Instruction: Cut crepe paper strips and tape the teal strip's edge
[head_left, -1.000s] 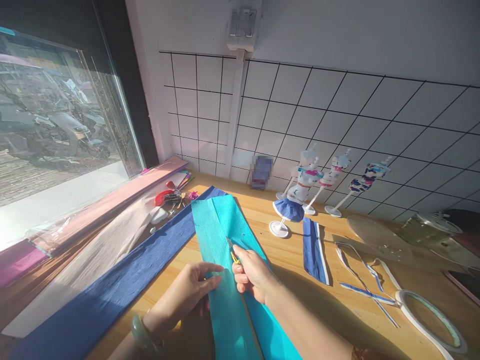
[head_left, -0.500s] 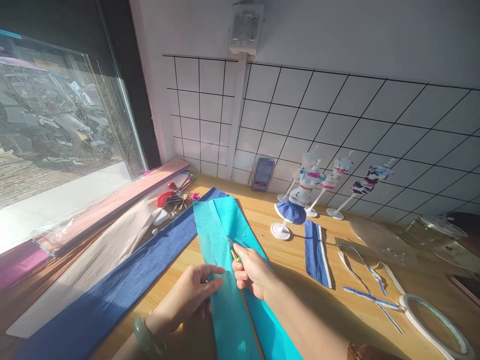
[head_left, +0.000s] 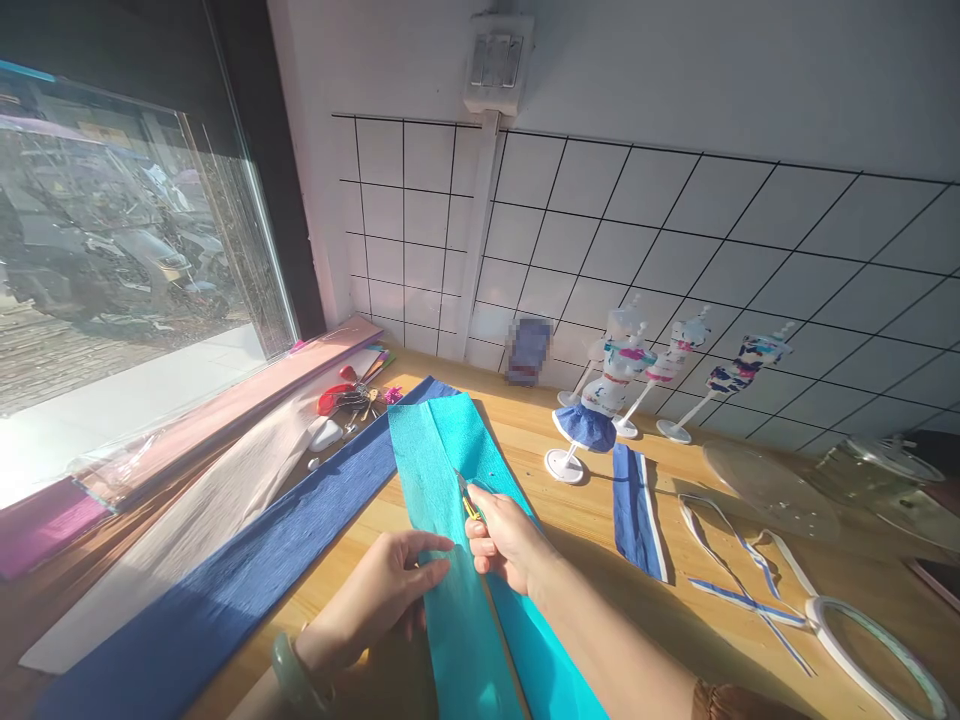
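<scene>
A long turquoise strip of crepe paper [head_left: 469, 440] lies on the wooden table. It is split lengthwise up to the scissors, with a narrow gap of table showing lower down. My right hand [head_left: 506, 540] is closed around small yellow-handled scissors [head_left: 471, 503], their blades at the top of the split; the fingers partly hide the handles. At the paper's left edge, my left hand [head_left: 386, 590] has its thumb and index finger apart over the sheet, and its other fingers are mostly hidden. Beneath the turquoise paper's far end runs a dark blue crepe paper strip [head_left: 247, 560].
Small dress-form mannequins stand at the back right, one in a blue skirt [head_left: 585, 428]. A white-edged blue strip [head_left: 637, 515], thin ribbons [head_left: 739, 590] and a tape roll [head_left: 874, 655] lie to the right. Pale paper [head_left: 180, 520] and a red-handled tool [head_left: 337, 395] are left, by the window.
The whole view has shifted slightly. Both hands, the scissors and the turquoise paper keep almost the same positions relative to one another.
</scene>
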